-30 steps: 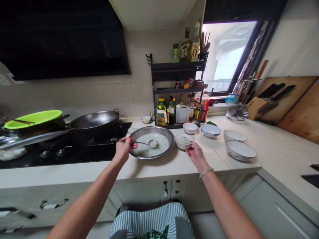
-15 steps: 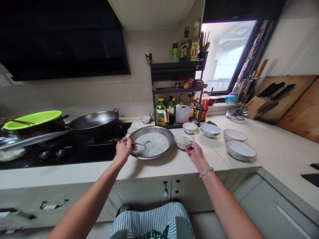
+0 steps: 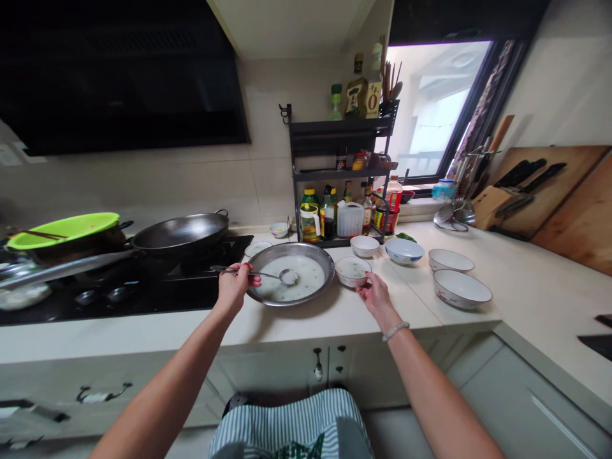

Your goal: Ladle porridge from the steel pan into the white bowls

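Left hand (image 3: 235,284) closed round ladle (image 3: 261,275); right hand (image 3: 374,292) touching bowl (image 3: 352,272).

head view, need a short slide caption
Left hand holds a silver metal ladle in a round silver basin; right hand grasps a round white patterned bowl.

A top-shelf bottle (image 3: 373,92) seems to bear a red "0".

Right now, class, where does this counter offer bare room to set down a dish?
Bare counter lies right of the two rightmost bowls; a smaller patch lies between them and the right hand. It is crowded from the steel basin back to the rack.
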Available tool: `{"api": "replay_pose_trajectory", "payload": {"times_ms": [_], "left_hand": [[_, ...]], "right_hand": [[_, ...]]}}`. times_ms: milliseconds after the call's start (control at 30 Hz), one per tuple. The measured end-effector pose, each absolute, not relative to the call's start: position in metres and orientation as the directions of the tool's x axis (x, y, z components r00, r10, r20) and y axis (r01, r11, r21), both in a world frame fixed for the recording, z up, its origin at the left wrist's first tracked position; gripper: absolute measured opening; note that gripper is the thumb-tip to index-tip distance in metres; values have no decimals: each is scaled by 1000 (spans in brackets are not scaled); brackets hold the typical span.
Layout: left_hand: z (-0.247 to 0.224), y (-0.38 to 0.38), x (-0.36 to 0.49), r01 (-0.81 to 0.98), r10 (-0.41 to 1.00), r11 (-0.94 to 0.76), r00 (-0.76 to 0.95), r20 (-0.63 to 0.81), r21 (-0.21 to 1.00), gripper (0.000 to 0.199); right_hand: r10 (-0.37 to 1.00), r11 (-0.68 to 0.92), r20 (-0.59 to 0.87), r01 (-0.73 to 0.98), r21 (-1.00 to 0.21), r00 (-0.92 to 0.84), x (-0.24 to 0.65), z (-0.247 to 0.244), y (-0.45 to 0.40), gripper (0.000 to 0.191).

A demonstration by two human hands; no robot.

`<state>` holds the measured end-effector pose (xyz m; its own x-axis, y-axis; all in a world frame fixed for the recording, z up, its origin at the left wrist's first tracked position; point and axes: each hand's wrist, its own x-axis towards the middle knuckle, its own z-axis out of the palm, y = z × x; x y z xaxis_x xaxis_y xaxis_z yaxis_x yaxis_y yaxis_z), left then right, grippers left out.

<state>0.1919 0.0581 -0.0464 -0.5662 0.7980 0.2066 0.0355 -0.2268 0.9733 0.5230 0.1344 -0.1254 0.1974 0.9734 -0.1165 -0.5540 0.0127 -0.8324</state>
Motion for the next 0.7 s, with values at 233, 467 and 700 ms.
{"api": "replay_pose_trajectory", "payload": {"times_ms": [233,467,700], "left_hand": [[-43,58,195,-88,798,-211,-590,120,974,6],[-42,58,196,-110,791,-185,-606,82,977,6],[-32,60,196,-146,789,-178,-612,52,973,7]], "right_hand": [[973,19,-112,-558,-830,200,523,-126,135,23],[975,18,-110,-558,-830,194,524,-128,136,26],[975,10,-114,-556,-831,189,525,-129,137,24]]}}
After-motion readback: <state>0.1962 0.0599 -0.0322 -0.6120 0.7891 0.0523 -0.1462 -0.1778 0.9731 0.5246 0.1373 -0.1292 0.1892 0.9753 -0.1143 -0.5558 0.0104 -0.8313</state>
